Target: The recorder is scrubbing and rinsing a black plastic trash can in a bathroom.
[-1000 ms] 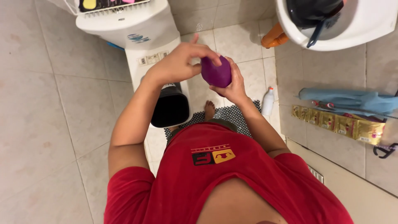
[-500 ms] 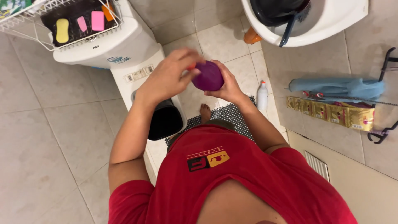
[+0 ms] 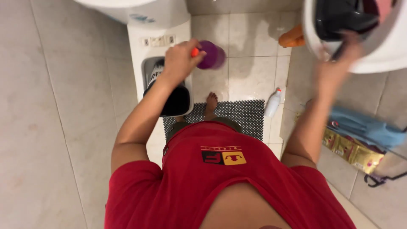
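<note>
My left hand point(image 3: 180, 61) grips a round purple container point(image 3: 211, 55) with a small orange part at its side, held over the floor tiles beside the white toilet point(image 3: 161, 25). My right hand point(image 3: 337, 68) is blurred and has reached up to the rim of a white basin point(image 3: 381, 55) on the right. It is next to a dark dipper point(image 3: 343, 17) lying in the basin. Whether its fingers hold anything is unclear.
A black bin point(image 3: 174, 99) stands against the toilet base. My bare foot point(image 3: 210, 104) rests on a dark dotted mat point(image 3: 241, 114). A small white bottle point(image 3: 272, 103) and an orange bottle point(image 3: 291, 38) stand near the wall. A blue cloth point(image 3: 369, 129) and a strip of gold sachets point(image 3: 352, 150) hang at right.
My right hand has let go of the purple container and swung right to the basin. My left hand now holds the container alone, lower and further from my body.
</note>
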